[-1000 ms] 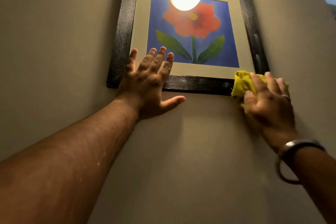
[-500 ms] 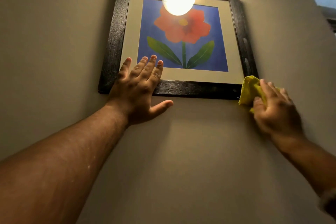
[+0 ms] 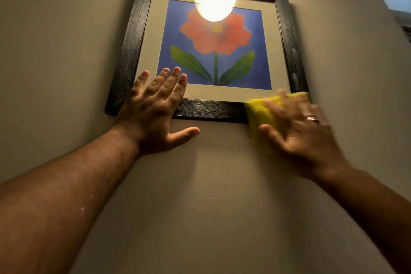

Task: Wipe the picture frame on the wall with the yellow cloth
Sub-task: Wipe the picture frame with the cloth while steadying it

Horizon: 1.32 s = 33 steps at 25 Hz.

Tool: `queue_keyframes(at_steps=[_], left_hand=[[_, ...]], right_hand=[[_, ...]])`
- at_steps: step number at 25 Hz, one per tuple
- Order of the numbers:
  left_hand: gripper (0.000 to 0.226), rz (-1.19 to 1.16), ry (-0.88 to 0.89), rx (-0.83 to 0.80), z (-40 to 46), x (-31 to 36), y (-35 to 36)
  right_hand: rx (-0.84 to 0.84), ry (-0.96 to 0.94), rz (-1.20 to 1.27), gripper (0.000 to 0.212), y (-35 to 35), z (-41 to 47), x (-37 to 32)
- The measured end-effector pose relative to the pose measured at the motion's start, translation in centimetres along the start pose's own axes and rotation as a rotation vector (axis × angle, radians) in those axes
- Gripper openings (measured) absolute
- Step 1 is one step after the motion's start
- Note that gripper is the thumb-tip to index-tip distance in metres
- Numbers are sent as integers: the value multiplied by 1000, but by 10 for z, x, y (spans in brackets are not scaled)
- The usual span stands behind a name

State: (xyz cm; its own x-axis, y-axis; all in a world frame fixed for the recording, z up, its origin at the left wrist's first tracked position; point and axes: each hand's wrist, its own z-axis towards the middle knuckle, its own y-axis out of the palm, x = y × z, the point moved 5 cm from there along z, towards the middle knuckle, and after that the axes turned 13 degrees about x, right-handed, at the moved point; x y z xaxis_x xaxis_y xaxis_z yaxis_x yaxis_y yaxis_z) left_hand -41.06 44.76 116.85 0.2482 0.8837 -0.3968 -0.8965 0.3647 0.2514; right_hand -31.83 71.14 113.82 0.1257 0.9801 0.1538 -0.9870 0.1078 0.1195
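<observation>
My left hand (image 3: 153, 109) is spread flat, fingers together and thumb stuck out to the side. Its fingers (image 3: 171, 82) lie over the lower left corner of the square black wooden picture frame (image 3: 133, 51), reaching onto the pale mat, while the palm crosses the bottom rail and the thumb rests on the beige painted wall (image 3: 55, 40) just below it. It grips nothing; it only presses.

My right hand (image 3: 298, 127) is also open and flat, fingers splayed, pressing the folded yellow cloth (image 3: 262, 111) against the frame's lower right corner. The cloth sits under my fingers and palm, sticking out past my thumb toward my left hand, and it covers the end of the bottom rail and a bit of wall beneath. This hand is blurred, so I cannot tell whether any finger curls around the cloth's edge. A ring shows on one finger.

The frame hangs on the wall above both hands, its grained black rails glossy. Behind the glass are a grey mat and a print of a red flower (image 3: 215, 33) with two green leaves on blue. A bright lamp glare (image 3: 214, 8) reflects on the glass over the top of the flower.
</observation>
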Motion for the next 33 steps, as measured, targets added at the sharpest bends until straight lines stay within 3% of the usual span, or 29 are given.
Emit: queue_keyframes(at_steps=[2, 4, 6, 9, 13, 17, 20, 22, 24, 27, 30, 33], left_hand=[[106, -1, -9, -16, 0, -1, -3], [107, 1, -5, -36, 0, 1, -5], [107, 5, -13, -45, -2, 2, -4], [107, -19, -18, -32, -1, 3, -2], [107, -5, -21, -21, -4, 1, -2], [109, -6, -15, -29, -3, 2, -2], [109, -5, -9, -23, -3, 3, -3], [109, 0, -20, -17, -3, 1, -3], [109, 2, -23, -12, -2, 1, -3], [108, -3, -18, -6, -2, 2, -3], [105, -14, -8, -7, 0, 2, -3], [101, 0, 13, 0, -2, 0, -2]], right_hand=[[-41, 208, -55, 65, -7, -11, 33], [-36, 312, -52, 64, -2, -12, 20], [-27, 217, 34, 59, 8, 0, -27], [-24, -85, 150, 58, 19, 17, -99], [10, -221, 103, 60, 18, 11, -72], [14, 92, 42, 65, -6, 1, 32], [12, 272, -16, 67, -4, 3, 35], [27, 173, -9, 67, 3, 3, 0], [-12, -54, 46, 66, 8, -2, -28], [-99, -292, 90, 64, 2, -2, -23], [-122, -206, 189, 71, -15, -1, 19], [-106, -177, 265, 60, -16, 11, 42]])
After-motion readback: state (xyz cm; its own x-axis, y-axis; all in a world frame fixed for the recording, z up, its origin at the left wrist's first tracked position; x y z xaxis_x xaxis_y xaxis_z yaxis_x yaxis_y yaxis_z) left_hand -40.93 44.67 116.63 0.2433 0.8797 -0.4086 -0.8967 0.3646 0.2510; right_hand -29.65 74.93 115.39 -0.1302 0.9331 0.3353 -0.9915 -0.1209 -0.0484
